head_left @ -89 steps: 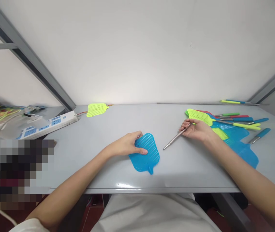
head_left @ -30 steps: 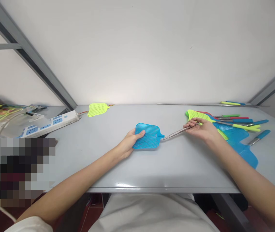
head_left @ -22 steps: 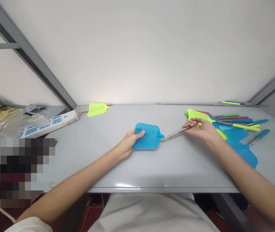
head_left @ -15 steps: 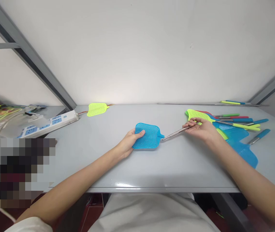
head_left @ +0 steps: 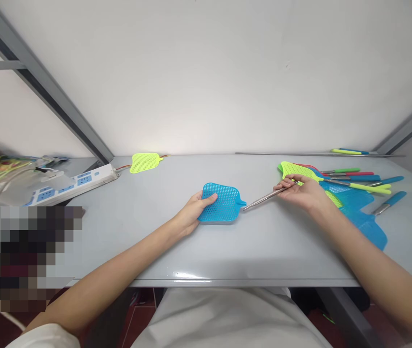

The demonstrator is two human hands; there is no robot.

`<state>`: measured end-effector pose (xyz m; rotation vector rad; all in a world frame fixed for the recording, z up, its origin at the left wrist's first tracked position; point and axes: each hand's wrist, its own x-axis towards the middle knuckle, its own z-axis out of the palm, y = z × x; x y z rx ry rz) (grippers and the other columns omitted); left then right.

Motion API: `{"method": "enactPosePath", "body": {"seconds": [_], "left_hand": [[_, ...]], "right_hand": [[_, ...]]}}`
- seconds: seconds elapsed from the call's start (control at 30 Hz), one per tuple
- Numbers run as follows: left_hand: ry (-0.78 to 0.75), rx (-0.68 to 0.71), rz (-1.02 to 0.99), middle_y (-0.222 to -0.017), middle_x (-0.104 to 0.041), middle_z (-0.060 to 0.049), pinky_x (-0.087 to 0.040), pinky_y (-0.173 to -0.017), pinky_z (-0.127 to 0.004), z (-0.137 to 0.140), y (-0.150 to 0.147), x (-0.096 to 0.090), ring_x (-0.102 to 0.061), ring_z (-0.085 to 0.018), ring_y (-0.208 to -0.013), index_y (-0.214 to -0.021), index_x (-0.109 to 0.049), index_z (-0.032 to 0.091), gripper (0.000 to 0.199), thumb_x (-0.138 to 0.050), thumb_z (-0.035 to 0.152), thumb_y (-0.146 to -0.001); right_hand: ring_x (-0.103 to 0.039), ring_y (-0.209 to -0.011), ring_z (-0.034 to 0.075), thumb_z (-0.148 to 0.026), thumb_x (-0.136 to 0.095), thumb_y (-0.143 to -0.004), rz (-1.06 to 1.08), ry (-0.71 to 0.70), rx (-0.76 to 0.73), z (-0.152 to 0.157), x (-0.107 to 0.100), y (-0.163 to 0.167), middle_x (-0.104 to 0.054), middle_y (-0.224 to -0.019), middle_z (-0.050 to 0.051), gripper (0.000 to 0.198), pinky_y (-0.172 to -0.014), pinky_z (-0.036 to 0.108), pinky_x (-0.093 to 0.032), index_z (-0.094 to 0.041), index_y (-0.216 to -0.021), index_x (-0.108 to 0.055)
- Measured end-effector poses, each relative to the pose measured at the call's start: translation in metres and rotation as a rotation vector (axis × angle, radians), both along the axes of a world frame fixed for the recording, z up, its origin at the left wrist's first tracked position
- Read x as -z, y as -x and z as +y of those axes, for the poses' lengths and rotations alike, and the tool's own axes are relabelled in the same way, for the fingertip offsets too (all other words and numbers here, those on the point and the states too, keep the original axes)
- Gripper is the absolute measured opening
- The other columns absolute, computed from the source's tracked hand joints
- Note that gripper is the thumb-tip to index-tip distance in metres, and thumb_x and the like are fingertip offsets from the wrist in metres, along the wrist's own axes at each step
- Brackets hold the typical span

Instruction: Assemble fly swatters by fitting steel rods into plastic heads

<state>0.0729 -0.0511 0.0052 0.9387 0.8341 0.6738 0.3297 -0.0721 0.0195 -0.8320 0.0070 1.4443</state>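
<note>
My left hand (head_left: 193, 212) grips a blue fly swatter head (head_left: 222, 203) by its left side, thumb on top of the mesh. The head's narrow neck points right. In my right hand (head_left: 298, 191) is a thin metal rod (head_left: 265, 198), held between thumb and fingers and slanting down to the left. The rod's tip lies close beside the neck of the blue head; I cannot tell whether they touch. Where the rod runs behind my right hand, its other end is hidden.
Swatters in yellow (head_left: 298, 169) and blue (head_left: 376, 234) are piled at right, partly under my right forearm. A yellow swatter head (head_left: 146, 163) and a power strip (head_left: 82, 183) are at left. Long metal rods (head_left: 285, 154) lie along the wall.
</note>
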Motion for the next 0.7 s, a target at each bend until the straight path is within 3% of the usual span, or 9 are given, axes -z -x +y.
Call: {"method": "enactPosePath", "body": {"seconds": [0.7], "left_hand": [[0.001,0.011,0.011,-0.110,-0.056,-0.013,-0.039,-0.089,-0.041,-0.0010,-0.0005,-0.0044,-0.055,-0.025,-0.097,-0.104,-0.055,0.013,0.038,-0.059,0.030,-0.070]], "right_hand": [[-0.025,-0.040,0.006,-0.005,-0.037,-0.062,0.010,0.040,-0.033,-0.0021,-0.0038,-0.0001,-0.020,-0.052,-0.005,0.019,-0.041,0.023,-0.032,-0.019,-0.064,-0.023]]}}
